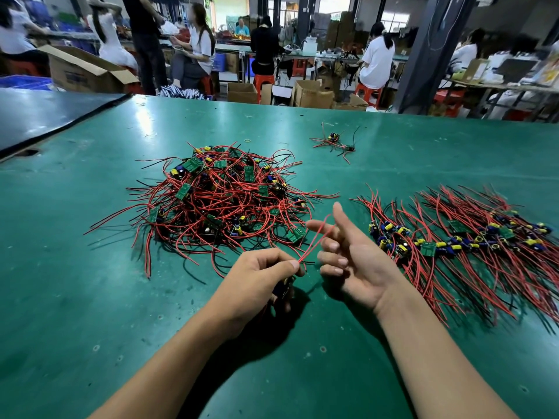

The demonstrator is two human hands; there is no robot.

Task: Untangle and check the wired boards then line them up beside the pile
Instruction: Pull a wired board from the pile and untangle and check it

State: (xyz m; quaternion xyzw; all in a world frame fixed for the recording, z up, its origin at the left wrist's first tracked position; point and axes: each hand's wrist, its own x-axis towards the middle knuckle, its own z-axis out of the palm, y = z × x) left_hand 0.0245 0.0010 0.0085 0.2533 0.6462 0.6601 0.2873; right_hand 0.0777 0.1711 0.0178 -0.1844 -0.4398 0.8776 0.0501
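Note:
A tangled pile [220, 198] of small green boards with red and black wires lies on the green table [90, 297], ahead of my hands. My left hand [260, 279] grips one wired board [282, 290], mostly hidden under its fingers, and pinches its red wire. That red wire [314, 240] loops up over the spread fingers of my right hand [348, 255], which is palm-up and relaxed. On the right, several boards lie lined up in a row [453, 240], their wires fanned out.
A small separate bunch of wired boards [334, 142] lies farther back, with a rubber band [248, 140] near it. A dark mat [45, 116] covers the far left corner. Beyond the table's far edge are cardboard boxes, stools and several seated people.

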